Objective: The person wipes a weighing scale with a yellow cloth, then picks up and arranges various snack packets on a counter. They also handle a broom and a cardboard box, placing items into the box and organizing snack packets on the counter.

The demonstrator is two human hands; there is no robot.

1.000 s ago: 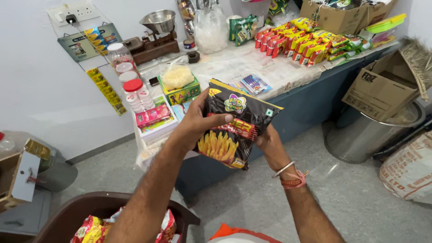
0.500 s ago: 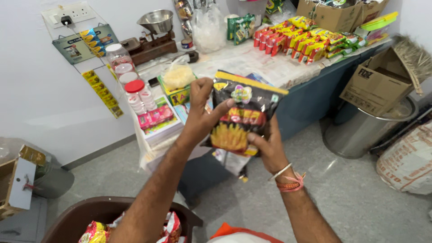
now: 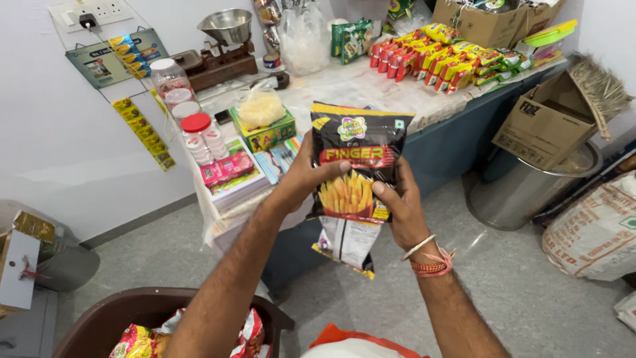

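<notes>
Two bare hands hold a glossy black snack packet with a yellow top edge and a picture of yellow fries (image 3: 361, 159) at the centre of the frame, above the front edge of a paper-covered counter (image 3: 371, 89). The left hand (image 3: 306, 179) clamps the packet's left side, thumb across the front. The right hand (image 3: 397, 202) grips the lower right corner, thumb on the front; its other fingers are hidden behind the packet. The packet stands upright, long axis vertical, yellow edge toward the top of the frame, printed face to the camera. A second packet, pale-backed with a yellow edge (image 3: 348, 245), hangs below, its upper part hidden, so I cannot tell what holds it. At the lower left, a dark brown plastic tub (image 3: 119, 318), cut off by the frame's bottom edge, holds red and yellow snack packets (image 3: 142, 339). At the upper right, an open brown cardboard box (image 3: 540, 129) sits on a round steel bin (image 3: 517, 192); their contents are not visible.
</notes>
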